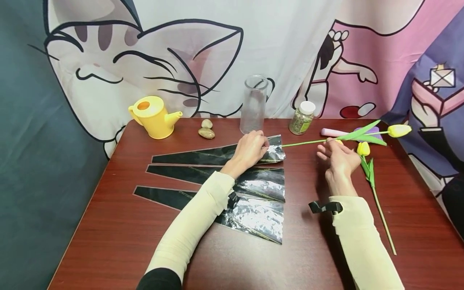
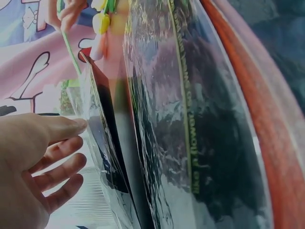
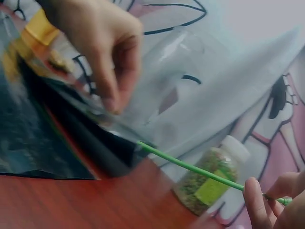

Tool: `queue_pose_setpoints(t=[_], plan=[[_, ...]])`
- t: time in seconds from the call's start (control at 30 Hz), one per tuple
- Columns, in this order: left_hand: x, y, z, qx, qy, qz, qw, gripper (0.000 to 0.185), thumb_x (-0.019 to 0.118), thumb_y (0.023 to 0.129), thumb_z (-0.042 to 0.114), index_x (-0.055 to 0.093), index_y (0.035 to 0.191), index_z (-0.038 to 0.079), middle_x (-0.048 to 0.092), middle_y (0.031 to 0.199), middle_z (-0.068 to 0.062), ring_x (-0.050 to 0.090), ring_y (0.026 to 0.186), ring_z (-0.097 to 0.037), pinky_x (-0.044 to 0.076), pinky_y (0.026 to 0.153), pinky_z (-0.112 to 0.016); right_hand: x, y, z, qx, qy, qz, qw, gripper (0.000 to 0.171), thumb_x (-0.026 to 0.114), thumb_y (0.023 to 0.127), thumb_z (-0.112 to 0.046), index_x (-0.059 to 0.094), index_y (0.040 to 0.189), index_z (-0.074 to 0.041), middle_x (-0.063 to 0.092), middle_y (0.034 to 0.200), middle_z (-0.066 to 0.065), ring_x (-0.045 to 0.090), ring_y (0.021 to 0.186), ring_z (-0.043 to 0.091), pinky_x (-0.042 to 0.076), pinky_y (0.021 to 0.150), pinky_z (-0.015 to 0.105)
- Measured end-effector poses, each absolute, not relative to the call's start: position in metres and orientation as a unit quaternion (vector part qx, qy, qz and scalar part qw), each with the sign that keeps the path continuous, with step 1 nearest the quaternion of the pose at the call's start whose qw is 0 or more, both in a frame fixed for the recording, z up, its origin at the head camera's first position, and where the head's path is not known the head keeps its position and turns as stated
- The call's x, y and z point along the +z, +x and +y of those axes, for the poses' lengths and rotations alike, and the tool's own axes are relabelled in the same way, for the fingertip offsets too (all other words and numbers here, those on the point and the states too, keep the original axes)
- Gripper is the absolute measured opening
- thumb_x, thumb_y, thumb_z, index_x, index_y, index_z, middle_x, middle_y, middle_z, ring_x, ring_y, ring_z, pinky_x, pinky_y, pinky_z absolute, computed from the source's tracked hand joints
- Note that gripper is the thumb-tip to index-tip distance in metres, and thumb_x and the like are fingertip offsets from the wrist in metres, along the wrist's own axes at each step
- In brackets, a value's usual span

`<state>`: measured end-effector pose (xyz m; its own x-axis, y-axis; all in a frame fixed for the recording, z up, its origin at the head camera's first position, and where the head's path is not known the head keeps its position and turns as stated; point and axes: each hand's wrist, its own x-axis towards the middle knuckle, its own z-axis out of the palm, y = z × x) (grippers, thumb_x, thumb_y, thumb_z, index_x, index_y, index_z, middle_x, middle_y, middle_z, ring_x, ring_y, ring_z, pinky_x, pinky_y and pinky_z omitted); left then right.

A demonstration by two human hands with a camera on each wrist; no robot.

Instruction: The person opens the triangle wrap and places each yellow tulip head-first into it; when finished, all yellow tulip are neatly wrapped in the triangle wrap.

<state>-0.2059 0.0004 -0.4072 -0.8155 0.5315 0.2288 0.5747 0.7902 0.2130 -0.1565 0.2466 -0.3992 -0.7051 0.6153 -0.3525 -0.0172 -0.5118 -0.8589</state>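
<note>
My left hand [image 1: 264, 144] pinches the open wide end of the farthest black and clear flower sleeve [image 1: 210, 155]. In the left wrist view its thumb lies on the film of the sleeve [image 2: 186, 124]. My right hand [image 1: 329, 143] pinches the green stem of a yellow tulip [image 1: 398, 130] and holds it level above the table. The stem's cut end [image 3: 147, 147] sits at the sleeve's mouth, just under the left hand [image 3: 102, 102]. A second yellow tulip [image 1: 363, 148] lies on the table beside my right hand.
Two more sleeves [image 1: 253, 183] lie side by side nearer me on the wooden table [image 1: 108, 241]. Along the back stand a yellow watering can [image 1: 154, 117], two stones [image 1: 206, 129], a glass vase [image 1: 253, 104], a white-capped jar [image 1: 302, 117] and a pink object [image 1: 331, 132].
</note>
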Motion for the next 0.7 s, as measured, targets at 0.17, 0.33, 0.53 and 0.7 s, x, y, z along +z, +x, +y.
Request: queue_pose_setpoints(t=[0.17,0.33,0.53,0.7], plan=[[-0.406,-0.206,0.001,-0.133,-0.29,-0.944,0.084,0.013,0.063,0.095,0.022,0.076,0.094,0.022,0.06,0.092,0.007,0.057,0.089,-0.016,0.048,0.08,-0.032,-0.412,-0.157,0.22,0.81,-0.325,-0.464,0.152,0.019,0.076,0.081,0.0,0.072,0.098,0.007,0.072,0.079,0.016,0.072,0.069,0.025,0.056,0.057,0.035],[-0.406,-0.206,0.001,-0.13,-0.295,-0.942,0.097,0.014,0.062,0.095,0.022,0.076,0.092,0.023,0.059,0.091,0.007,0.057,0.088,-0.015,0.047,0.079,-0.032,-0.422,-0.156,0.189,0.812,-0.35,-0.456,0.094,0.018,0.079,0.081,-0.002,0.074,0.097,0.003,0.072,0.078,0.012,0.072,0.066,0.019,0.056,0.054,0.029],[-0.405,-0.206,0.001,-0.115,-0.299,-0.942,0.104,0.014,0.062,0.096,0.022,0.075,0.091,0.022,0.06,0.091,0.006,0.057,0.088,-0.016,0.047,0.078,-0.031,-0.425,-0.156,0.166,0.785,-0.389,-0.475,0.078,0.015,0.084,0.077,-0.011,0.076,0.087,-0.004,0.069,0.067,0.002,0.058,0.046,0.007,0.04,0.036,0.018],[-0.406,-0.206,0.001,-0.109,-0.296,-0.943,0.104,0.013,0.063,0.095,0.022,0.075,0.091,0.021,0.06,0.091,0.006,0.057,0.088,-0.016,0.047,0.077,-0.032,-0.425,-0.158,0.16,0.766,-0.391,-0.507,0.056,0.012,0.085,0.076,-0.013,0.077,0.084,-0.009,0.061,0.056,-0.003,0.047,0.038,0.003,0.033,0.033,0.017]])
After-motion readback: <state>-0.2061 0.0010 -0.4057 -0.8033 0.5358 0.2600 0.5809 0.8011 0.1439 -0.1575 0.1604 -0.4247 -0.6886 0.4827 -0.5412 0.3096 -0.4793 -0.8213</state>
